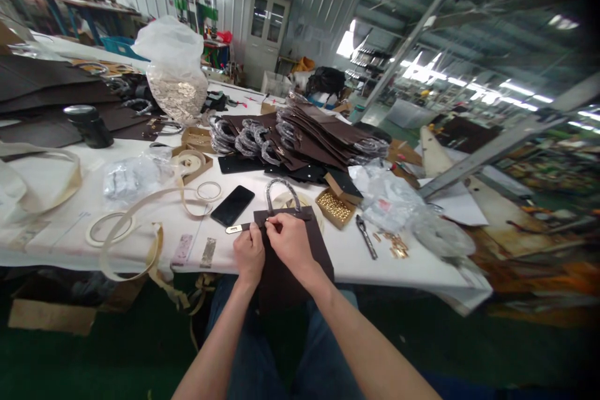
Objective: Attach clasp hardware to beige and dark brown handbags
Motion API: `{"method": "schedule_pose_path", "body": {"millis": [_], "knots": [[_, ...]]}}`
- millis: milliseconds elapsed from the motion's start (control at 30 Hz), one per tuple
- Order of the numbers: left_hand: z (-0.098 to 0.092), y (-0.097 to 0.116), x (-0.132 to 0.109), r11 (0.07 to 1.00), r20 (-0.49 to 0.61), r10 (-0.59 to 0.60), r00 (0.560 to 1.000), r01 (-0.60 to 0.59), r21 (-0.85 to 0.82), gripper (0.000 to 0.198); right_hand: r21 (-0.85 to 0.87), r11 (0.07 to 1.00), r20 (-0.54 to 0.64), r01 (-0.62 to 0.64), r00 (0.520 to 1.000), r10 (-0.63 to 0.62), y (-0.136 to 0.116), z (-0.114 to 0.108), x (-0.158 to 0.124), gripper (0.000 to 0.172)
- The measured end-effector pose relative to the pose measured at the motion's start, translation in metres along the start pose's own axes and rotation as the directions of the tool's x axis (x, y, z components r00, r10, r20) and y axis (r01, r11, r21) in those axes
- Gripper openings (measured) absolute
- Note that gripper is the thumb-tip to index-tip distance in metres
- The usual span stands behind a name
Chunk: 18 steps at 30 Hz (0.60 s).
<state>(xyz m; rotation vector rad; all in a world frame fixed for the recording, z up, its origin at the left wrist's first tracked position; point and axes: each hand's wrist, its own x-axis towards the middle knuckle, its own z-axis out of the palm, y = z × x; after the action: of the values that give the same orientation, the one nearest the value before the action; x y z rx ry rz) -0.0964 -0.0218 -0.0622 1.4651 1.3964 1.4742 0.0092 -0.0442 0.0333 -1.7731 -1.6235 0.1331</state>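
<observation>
A dark brown bag panel (319, 240) lies over the table's front edge and my lap, with a plastic-wrapped handle (284, 184) arching from its top. A narrow dark strap with a metal plate (239, 228) at its end sticks out to the left. My left hand (249, 254) is closed on that strap, thumb on top. Right beside it, my right hand (289, 239) is closed in a pinch over the strap at the panel's top edge; whatever sits between its fingertips is too small to make out.
A black phone (233, 205) lies to the left, near tape rolls (110, 228). On the right are a box of small gold parts (335, 207), a dark hand tool (366, 237) and loose gold pieces (399, 246). Stacked brown panels (319, 134) lie behind.
</observation>
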Motion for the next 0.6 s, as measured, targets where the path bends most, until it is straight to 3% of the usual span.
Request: {"method": "schedule_pose_path", "body": {"millis": [233, 600], "knots": [[0.002, -0.007, 0.000, 0.997, -0.028, 0.040, 0.999, -0.038, 0.063, 0.052, -0.055, 0.995, 0.006, -0.079, 0.997, 0.080, -0.010, 0.000, -0.002, 0.012], [0.005, -0.004, -0.004, 0.986, -0.048, 0.104, 0.993, -0.096, 0.137, 0.053, -0.044, 0.999, 0.043, -0.020, 0.999, 0.022, -0.006, -0.011, 0.003, 0.021]]}}
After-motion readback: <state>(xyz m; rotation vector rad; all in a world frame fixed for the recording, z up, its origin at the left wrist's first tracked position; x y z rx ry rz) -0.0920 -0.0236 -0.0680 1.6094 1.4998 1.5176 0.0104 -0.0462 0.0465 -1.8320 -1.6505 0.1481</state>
